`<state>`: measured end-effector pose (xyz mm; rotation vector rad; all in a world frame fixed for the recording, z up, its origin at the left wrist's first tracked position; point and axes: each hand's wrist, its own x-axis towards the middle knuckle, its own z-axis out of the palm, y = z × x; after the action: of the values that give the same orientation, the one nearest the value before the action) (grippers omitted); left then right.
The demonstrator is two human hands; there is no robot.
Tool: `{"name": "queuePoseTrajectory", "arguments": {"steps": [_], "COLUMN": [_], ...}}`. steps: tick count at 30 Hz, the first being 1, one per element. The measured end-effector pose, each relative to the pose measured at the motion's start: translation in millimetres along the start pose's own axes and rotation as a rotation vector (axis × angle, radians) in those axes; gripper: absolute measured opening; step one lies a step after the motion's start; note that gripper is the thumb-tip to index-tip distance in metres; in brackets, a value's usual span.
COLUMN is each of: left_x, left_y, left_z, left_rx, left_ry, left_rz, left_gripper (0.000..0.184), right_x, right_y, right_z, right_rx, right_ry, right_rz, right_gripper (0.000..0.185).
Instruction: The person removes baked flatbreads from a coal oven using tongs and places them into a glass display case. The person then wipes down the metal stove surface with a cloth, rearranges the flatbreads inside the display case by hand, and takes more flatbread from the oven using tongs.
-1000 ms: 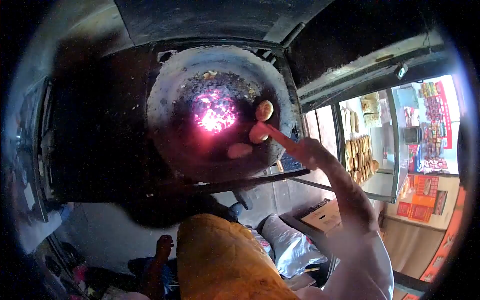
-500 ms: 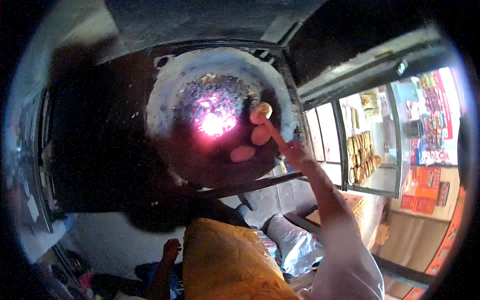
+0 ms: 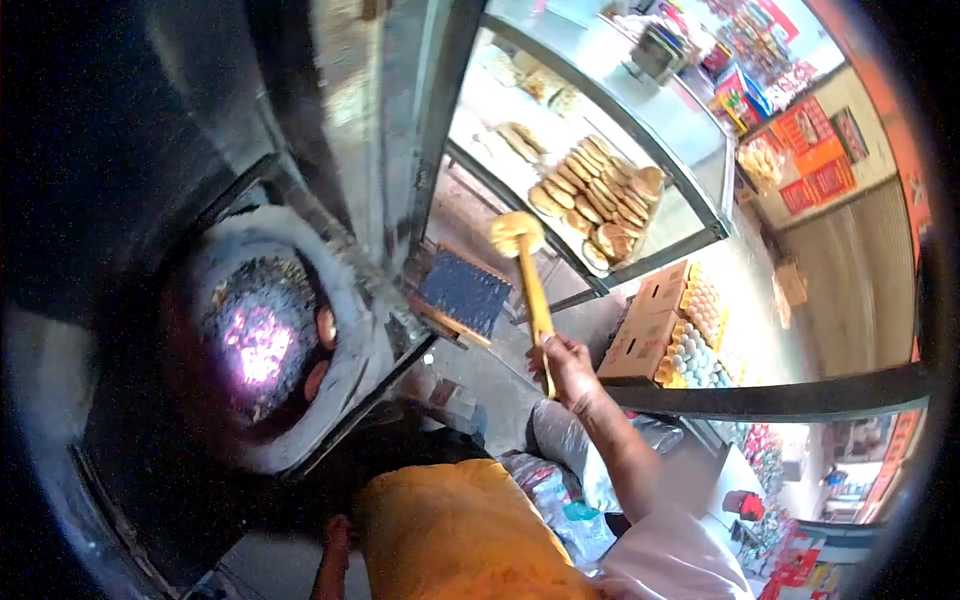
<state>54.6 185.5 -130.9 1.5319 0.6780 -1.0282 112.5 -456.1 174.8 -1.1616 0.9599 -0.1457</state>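
Head view. Right hand [image 3: 566, 370], its fingers clamped on the handle of a long yellowish tool [image 3: 535, 300]; at the tool's far end is a round flatbread [image 3: 515, 230], well to the right of the round oven [image 3: 365, 335] and near the display case [image 3: 480, 115], in which rows of breads [image 3: 600, 190] lie. Glowing embers [image 3: 258, 345] fill the oven's middle; two pieces of dough [image 3: 326, 327] show along its right inside. Left hand [image 3: 338, 533] beside the yellow apron [image 3: 460, 530]; whether its fingers are apart or together cannot be told.

Right hand [image 3: 568, 372] extends forward, fingers [image 3: 556, 350] curled; left hand [image 3: 338, 535] hangs, perhaps loosely.
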Motion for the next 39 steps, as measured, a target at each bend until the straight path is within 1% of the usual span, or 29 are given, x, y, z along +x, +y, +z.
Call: {"name": "queuePoseTrajectory", "arguments": {"steps": [2,5,6,7,9,11,13,16,18,19,21,23,25,26,27,28,29,30,31,32,33,34,35,37,38,39], "left_x": [-4,-7,-17,-29,-52,-75,-82,-92,-100,-87,-47,-43,2,-24,-36,-50,-47,-43,-38,-26,-11,2,14,-12,-36,-60], "left_y": [11,5,17,26,41,66,73,80,95,83,27,35,-12,5,23,47,48,30,14,-12,-43,-74,-107,-120,-115,-105], "left_z": [29,66,80,95,119,143,150,149,150,137,91,82,44,44,42,43,33,14,-3,-25,-49,-69,-87,-91,-88,-84], "left_rx": [0.039,0.058,0.180,0.191,0.297,0.318,0.333,0.424,0.504,0.498,0.290,0.362,0.353,0.148,0.028,-0.093,-0.124,-0.131,-0.144,-0.167,-0.206,-0.244,-0.268,-0.042,-0.127,-0.210], "left_ry": [0.020,0.025,0.005,0.009,0.017,0.013,0.009,0.017,0.080,0.079,-0.052,-0.077,-0.081,-0.070,-0.054,-0.037,-0.016,0.002,0.016,0.028,0.025,0.004,-0.022,-0.086,0.071,0.224], "left_rz": [0.039,0.094,0.077,0.075,-0.023,-0.053,-0.080,-0.062,-0.075,-0.069,0.153,0.031,0.123,0.089,0.075,0.063,0.058,0.063,0.064,0.065,0.071,0.088,0.104,0.155,0.021,-0.115], "left_gripper": [0.026,0.023,0.020,0.020,0.021,0.023,0.024,0.022,0.020,0.020,0.019,0.019,0.022,0.022,0.022,0.022,0.023,0.024,0.025,0.027,0.028,0.029,0.031,0.036,0.041,0.045], "right_x": [35,88,104,120,160,179,183,168,145,136,87,38,0,-10,-21,-27,-33,-39,-30,-16,-14,-8,-8,-17,-13,-14], "right_y": [-16,-44,-52,-56,-53,-60,-60,-57,-45,-29,-20,-15,-6,6,4,9,12,-3,1,12,11,7,-5,-39,-51,-64], "right_z": [-38,-81,-95,-105,-133,-145,-148,-139,-130,-127,-94,-46,1,23,43,64,84,104,112,112,123,135,151,193,218,245], "right_rx": [0.071,0.146,0.189,0.252,0.283,0.340,0.394,0.404,0.430,0.402,0.291,0.149,-0.093,-0.169,-0.291,-0.478,-0.660,-1.028,-1.046,-1.431,-1.633,-1.736,-1.780,-1.787,-1.886,-1.902], "right_ry": [0.162,0.367,0.365,0.403,0.444,0.461,0.472,0.451,0.377,0.354,0.310,0.200,-0.023,-0.140,-0.306,-0.363,-0.409,-0.466,-0.491,-0.565,-0.606,-0.598,-0.564,-0.491,-0.478,-0.492], "right_rz": [-0.025,-0.055,-0.042,-0.032,-0.018,0.014,0.044,0.043,0.000,-0.027,0.018,0.048,-0.004,-0.120,-0.152,-0.305,-0.466,-0.688,-0.692,-0.683,-0.639,-0.608,-0.622,-0.631,-0.568,-0.599], "right_gripper": [0.037,0.040,0.040,0.042,0.047,0.048,0.049,0.051,0.053,0.055,0.052,0.047,0.048,0.051,0.056,0.058,0.060,0.064,0.064,0.064,0.063,0.062,0.061,0.061,0.059,0.056]}}
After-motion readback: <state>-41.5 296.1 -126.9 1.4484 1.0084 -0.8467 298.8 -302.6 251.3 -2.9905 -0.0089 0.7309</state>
